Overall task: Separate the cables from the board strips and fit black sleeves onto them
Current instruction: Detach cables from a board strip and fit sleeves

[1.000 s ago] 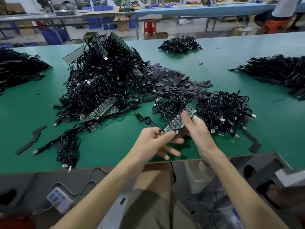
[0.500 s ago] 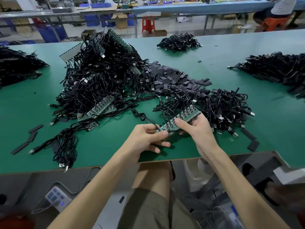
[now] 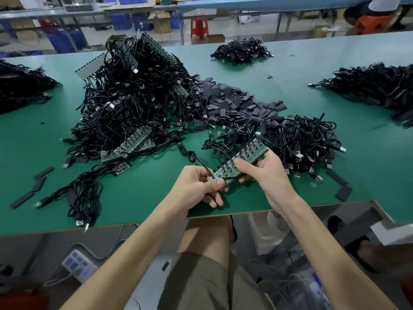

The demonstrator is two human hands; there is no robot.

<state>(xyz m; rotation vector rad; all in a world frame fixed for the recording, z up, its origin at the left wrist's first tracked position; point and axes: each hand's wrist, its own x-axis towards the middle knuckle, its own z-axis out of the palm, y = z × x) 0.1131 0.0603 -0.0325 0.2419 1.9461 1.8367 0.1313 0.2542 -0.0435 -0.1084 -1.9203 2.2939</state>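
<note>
Both my hands hold one green board strip [image 3: 247, 156] with black cables soldered to it, just above the near edge of the green table [image 3: 145, 198]. My left hand [image 3: 196, 186] pinches the strip's near end between thumb and fingers. My right hand [image 3: 266, 171] grips its middle, thumb on top. The strip's cables [image 3: 234, 135] trail away onto the table. A big heap of cables and strips [image 3: 134, 104] lies to the left. Loose black sleeves [image 3: 230, 104] are piled behind the strip.
A bundle of separated cables [image 3: 308, 142] lies right of my hands, with more cable piles at far right [image 3: 375, 86], far middle [image 3: 241, 50] and far left [image 3: 20, 86]. Stray sleeves [image 3: 40, 180] lie near the left front. A power strip [image 3: 78, 266] sits on the floor.
Both hands have lifted the strip a little and shifted along it; my right thumb now presses on top of the strip's middle, and my left thumb closes on its near end.
</note>
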